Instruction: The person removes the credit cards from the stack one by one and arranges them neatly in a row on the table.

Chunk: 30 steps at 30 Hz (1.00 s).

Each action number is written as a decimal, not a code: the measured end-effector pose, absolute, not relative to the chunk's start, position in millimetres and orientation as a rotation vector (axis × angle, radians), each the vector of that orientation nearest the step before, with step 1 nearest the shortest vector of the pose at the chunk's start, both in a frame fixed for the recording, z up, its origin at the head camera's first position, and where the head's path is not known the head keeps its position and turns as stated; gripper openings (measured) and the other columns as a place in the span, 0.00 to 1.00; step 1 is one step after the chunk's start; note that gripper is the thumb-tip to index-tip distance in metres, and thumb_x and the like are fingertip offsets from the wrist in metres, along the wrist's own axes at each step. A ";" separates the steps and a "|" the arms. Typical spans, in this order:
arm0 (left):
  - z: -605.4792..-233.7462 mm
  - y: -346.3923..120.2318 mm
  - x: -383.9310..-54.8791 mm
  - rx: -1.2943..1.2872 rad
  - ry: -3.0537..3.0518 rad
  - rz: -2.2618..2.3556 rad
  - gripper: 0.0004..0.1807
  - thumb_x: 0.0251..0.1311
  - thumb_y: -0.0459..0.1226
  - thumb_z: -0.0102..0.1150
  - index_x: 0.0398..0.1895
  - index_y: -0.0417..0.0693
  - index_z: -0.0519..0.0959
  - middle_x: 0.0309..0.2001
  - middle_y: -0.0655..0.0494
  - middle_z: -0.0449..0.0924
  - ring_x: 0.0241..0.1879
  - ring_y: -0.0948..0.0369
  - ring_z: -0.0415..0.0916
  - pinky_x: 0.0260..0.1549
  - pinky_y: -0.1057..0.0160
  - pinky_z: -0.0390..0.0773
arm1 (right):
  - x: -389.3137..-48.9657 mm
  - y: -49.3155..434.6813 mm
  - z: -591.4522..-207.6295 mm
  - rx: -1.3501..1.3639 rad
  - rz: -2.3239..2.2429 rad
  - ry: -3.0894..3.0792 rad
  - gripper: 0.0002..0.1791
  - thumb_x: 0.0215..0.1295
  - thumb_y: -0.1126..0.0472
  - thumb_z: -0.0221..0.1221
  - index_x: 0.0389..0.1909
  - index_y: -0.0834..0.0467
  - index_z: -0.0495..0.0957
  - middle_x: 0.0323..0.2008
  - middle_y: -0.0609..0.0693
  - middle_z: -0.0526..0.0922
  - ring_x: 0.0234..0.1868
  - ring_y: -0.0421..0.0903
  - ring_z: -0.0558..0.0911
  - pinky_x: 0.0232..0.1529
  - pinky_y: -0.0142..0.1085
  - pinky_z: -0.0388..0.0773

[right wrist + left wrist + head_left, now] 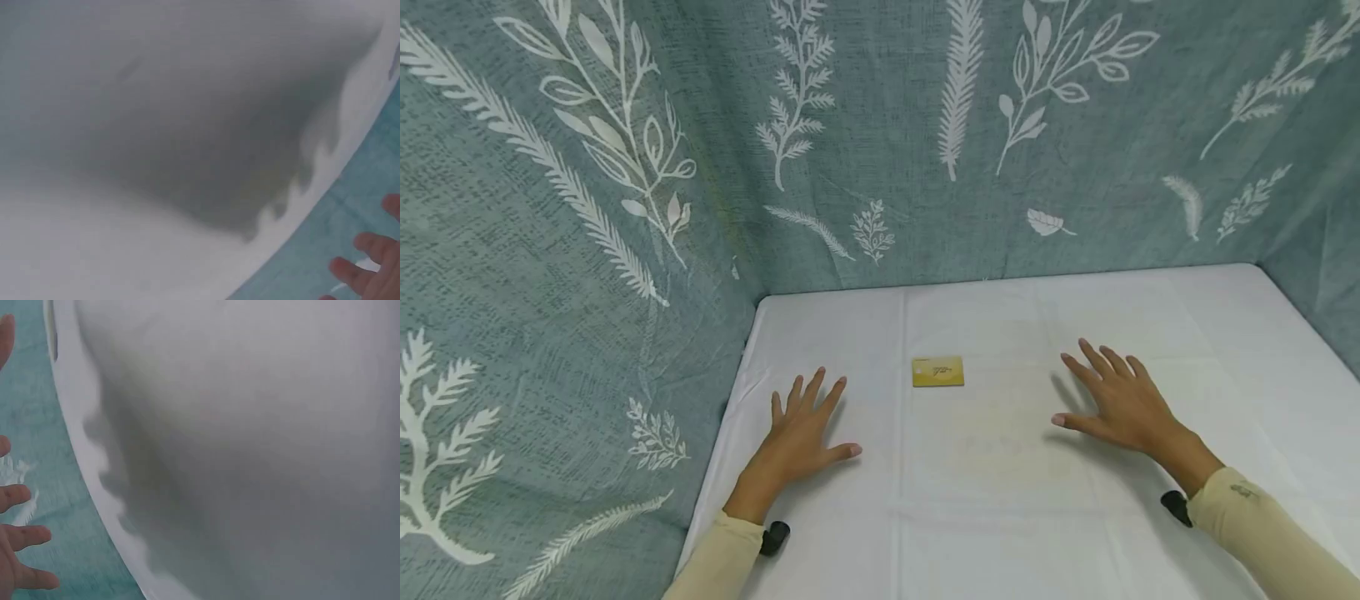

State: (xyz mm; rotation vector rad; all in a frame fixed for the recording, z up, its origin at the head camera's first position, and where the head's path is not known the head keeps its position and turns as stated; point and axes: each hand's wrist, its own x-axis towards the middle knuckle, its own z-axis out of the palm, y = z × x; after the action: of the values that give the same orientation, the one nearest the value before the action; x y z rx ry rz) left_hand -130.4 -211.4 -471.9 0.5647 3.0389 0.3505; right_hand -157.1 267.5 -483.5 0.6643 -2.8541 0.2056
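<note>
A small yellow card [937,372] with dark print lies flat on the white-covered table [970,467], between the two hands and a little farther back. To its left, my left hand [801,437] hovers over the cloth with fingers spread, holding nothing. My right hand [1120,404] is on the other side, also with spread fingers and nothing in it; its shadow falls on the cloth below. In the left wrist view only fingers [25,536] show at the left edge. The right wrist view catches a few fingertips [375,247] at the lower right. Neither hand touches the card.
A blue-green curtain [880,150] with white leaf patterns hangs behind the table and along its left and right sides. The table's far edge runs along the foot of that curtain. Each wrist carries a small black device [774,538].
</note>
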 end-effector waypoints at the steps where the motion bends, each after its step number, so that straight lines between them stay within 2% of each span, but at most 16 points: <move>1: -472.2 -209.0 -131.2 0.584 3.038 0.339 0.54 0.48 0.69 0.55 0.75 0.57 0.49 0.74 0.44 0.41 0.70 0.35 0.40 0.57 0.26 0.40 | -160.2 262.2 -482.5 0.680 0.202 -2.852 0.52 0.47 0.25 0.57 0.68 0.54 0.64 0.69 0.61 0.60 0.65 0.65 0.62 0.58 0.62 0.54; 8: -470.5 -189.3 -139.5 0.733 3.062 0.242 0.52 0.49 0.68 0.55 0.74 0.56 0.51 0.73 0.44 0.47 0.69 0.38 0.48 0.59 0.30 0.45 | -185.2 220.7 -477.7 0.830 0.192 -2.867 0.53 0.49 0.22 0.51 0.69 0.53 0.61 0.69 0.61 0.59 0.65 0.63 0.62 0.60 0.62 0.54; 14: -468.4 -169.1 -149.2 0.833 3.042 0.151 0.49 0.52 0.67 0.54 0.73 0.55 0.53 0.71 0.45 0.53 0.67 0.45 0.56 0.62 0.37 0.48 | -200.6 187.9 -473.4 0.935 0.177 -2.901 0.53 0.50 0.20 0.47 0.70 0.52 0.61 0.68 0.60 0.61 0.65 0.62 0.64 0.60 0.61 0.55; 21: -468.5 -140.5 -161.6 0.948 3.068 0.112 0.39 0.59 0.60 0.54 0.67 0.46 0.64 0.57 0.50 0.70 0.57 0.54 0.68 0.57 0.49 0.62 | -210.9 162.0 -464.3 0.960 0.163 -2.947 0.52 0.49 0.20 0.48 0.67 0.53 0.65 0.63 0.60 0.69 0.60 0.61 0.70 0.56 0.59 0.62; 27: -470.3 -124.8 -167.8 0.968 3.039 0.093 0.37 0.59 0.60 0.54 0.64 0.46 0.68 0.54 0.51 0.72 0.56 0.54 0.69 0.55 0.50 0.65 | -219.8 145.0 -465.0 0.997 0.117 -2.944 0.51 0.49 0.20 0.48 0.63 0.56 0.69 0.59 0.59 0.73 0.57 0.59 0.73 0.52 0.56 0.67; 30: -470.4 -120.1 -172.1 0.974 3.020 0.089 0.35 0.60 0.59 0.53 0.62 0.45 0.70 0.54 0.50 0.73 0.53 0.54 0.71 0.52 0.52 0.68 | -223.2 137.5 -465.6 1.009 0.115 -2.899 0.46 0.52 0.25 0.53 0.58 0.58 0.74 0.51 0.58 0.79 0.49 0.57 0.78 0.46 0.52 0.73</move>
State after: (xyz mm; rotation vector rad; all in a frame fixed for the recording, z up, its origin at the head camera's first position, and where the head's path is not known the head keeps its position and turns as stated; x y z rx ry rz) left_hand -172.1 -120.1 -470.4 0.9736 3.0197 0.0889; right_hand -223.2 137.5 -465.6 1.0087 -2.8986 0.1146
